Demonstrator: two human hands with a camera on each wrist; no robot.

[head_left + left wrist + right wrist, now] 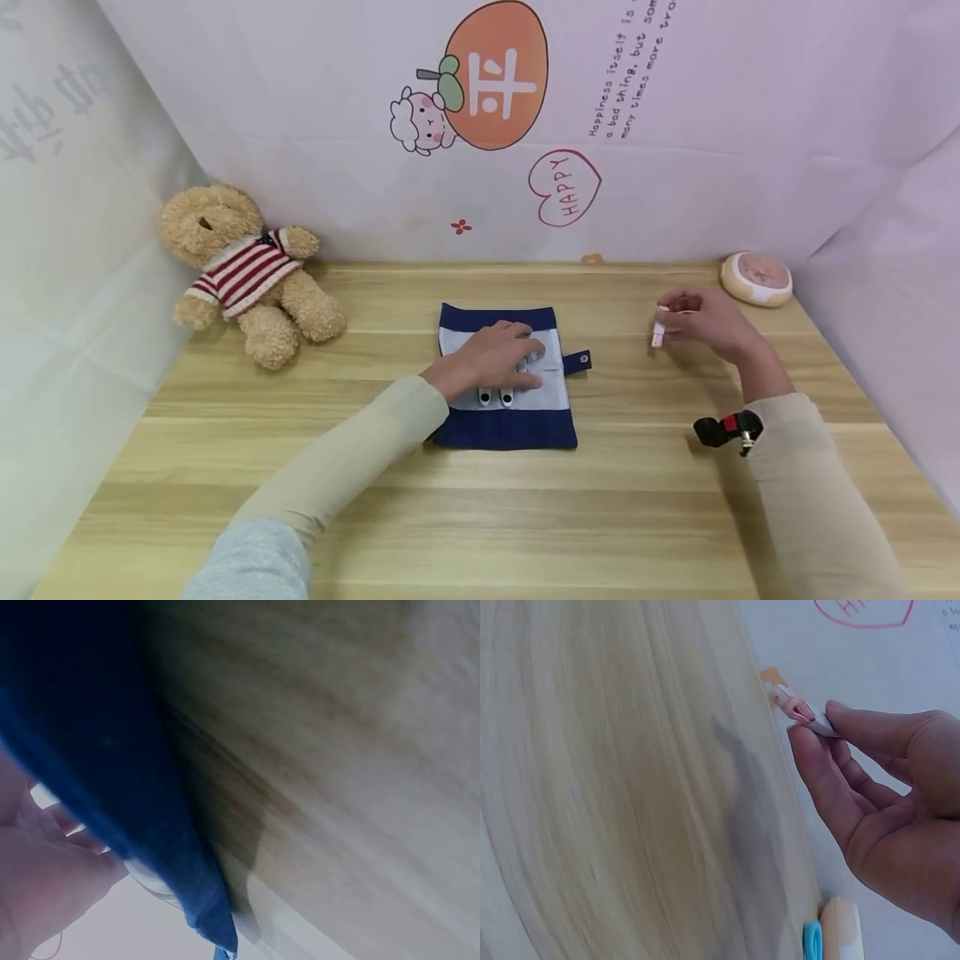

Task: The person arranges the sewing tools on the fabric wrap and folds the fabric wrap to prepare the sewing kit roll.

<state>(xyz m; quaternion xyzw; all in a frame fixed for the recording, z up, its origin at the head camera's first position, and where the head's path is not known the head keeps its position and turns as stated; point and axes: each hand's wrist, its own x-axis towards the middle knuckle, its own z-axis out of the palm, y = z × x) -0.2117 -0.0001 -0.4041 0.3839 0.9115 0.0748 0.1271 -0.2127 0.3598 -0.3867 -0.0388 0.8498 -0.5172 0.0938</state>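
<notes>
A navy cloth pouch [506, 429] lies unfolded on the table, its pale lining facing up. My left hand [498, 358] lies over that lining with fingers spread and loosely bent. Two small white pieces with black dots [506, 397] show below the palm; whatever else is under the hand is hidden. In the left wrist view, the pouch's blue edge [112, 750] covers part of the hand. To the right, my right hand [708, 321] pinches a small pink-and-white folded strip [795, 703] between thumb and fingertips, above the table.
A teddy bear [247, 275] in a striped shirt sits at the back left. At the back right corner stands a rounded cream device [761, 277]. The pouch's snap tab [578, 361] points right. Printed white sheeting [337, 167] walls the table's back and sides.
</notes>
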